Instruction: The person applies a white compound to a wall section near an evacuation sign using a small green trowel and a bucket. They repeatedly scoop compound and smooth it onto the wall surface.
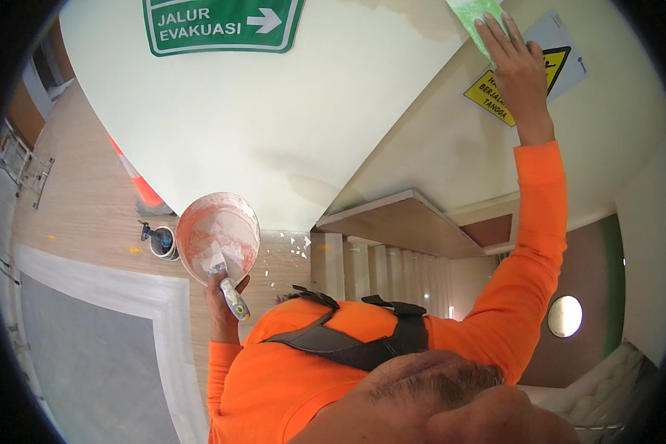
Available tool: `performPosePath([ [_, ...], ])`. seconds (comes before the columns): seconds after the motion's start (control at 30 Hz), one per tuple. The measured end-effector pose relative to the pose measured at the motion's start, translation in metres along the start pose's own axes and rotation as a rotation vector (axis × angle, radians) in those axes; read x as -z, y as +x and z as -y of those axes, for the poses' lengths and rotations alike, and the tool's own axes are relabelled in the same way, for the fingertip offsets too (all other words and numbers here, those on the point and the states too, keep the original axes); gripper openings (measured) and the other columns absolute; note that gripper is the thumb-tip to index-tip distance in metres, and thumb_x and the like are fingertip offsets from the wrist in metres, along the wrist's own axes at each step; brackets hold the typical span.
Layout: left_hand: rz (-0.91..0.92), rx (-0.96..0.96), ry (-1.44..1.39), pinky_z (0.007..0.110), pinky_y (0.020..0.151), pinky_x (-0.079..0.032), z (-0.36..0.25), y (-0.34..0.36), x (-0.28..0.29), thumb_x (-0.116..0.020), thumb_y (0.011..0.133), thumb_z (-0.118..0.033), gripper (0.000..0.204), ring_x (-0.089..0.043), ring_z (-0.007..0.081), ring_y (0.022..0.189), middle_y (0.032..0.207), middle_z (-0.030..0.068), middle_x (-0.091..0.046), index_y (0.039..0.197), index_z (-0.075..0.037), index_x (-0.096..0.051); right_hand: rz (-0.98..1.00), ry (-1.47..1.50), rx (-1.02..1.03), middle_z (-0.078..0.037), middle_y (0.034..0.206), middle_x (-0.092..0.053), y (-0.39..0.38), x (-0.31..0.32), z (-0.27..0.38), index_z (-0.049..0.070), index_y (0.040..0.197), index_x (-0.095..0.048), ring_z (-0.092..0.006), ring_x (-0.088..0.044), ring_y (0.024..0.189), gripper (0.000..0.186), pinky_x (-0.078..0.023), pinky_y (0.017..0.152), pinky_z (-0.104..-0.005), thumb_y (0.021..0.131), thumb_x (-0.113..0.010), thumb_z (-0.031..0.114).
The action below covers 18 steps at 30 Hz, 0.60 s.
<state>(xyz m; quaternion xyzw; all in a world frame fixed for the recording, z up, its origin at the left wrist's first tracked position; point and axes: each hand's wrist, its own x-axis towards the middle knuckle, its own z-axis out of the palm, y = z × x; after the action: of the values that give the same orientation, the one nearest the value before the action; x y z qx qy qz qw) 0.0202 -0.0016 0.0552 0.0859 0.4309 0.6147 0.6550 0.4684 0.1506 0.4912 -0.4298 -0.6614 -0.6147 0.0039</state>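
My left hand is down by my chest, shut on an orange bowl smeared with white filler. A putty knife lies in the bowl, its handle pinned by the same hand. My right hand is raised high, fingers flat, pressing a green sanding sheet against the cream wall at its outer corner. Both arms wear orange sleeves.
A green arrow sign hangs on the wall's left face and a yellow warning sign sits under my right hand. Wooden stairs descend below. On the floor lie a small tin, an orange cone and a grey mat.
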Motion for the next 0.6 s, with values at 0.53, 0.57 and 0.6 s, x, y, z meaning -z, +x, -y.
performPosePath([
  [0.53, -0.007, -0.038, 0.014, 0.049, 0.084, -0.064, -0.002, 0.005, -0.014, -0.058, 0.088, -0.021, 0.057, -0.066, 0.0343, 0.107, 0.125, 0.0207, -0.057, 0.135, 0.008, -0.045, -0.013, -0.038, -0.016, 0.003, 0.148, -0.055, -0.013, -0.04, -0.022, 0.02, 0.144, -0.053, -0.0195, -0.048, 0.139, 0.072, -0.045, 0.087, -0.0373, 0.079, -0.06, -0.01],
  [0.57, -0.011, -0.04, 0.008, 0.049, 0.084, -0.064, -0.004, 0.005, -0.014, -0.058, 0.088, -0.02, 0.057, -0.066, 0.0343, 0.107, 0.125, 0.0208, -0.057, 0.135, 0.008, -0.045, 0.029, -0.043, -0.032, 0.003, 0.149, -0.054, -0.019, -0.037, -0.02, 0.02, 0.144, -0.053, -0.0202, -0.048, 0.139, 0.069, -0.046, 0.089, -0.0382, 0.081, -0.061, -0.008],
  [0.6, -0.017, -0.033, 0.017, 0.049, 0.084, -0.064, -0.006, 0.005, -0.013, -0.058, 0.087, -0.02, 0.057, -0.065, 0.0344, 0.107, 0.125, 0.0208, -0.057, 0.135, 0.008, -0.044, 0.038, -0.059, -0.043, 0.003, 0.148, -0.055, -0.026, -0.031, -0.019, 0.02, 0.144, -0.053, -0.0201, -0.049, 0.139, 0.069, -0.046, 0.088, -0.0384, 0.081, -0.062, -0.007],
])
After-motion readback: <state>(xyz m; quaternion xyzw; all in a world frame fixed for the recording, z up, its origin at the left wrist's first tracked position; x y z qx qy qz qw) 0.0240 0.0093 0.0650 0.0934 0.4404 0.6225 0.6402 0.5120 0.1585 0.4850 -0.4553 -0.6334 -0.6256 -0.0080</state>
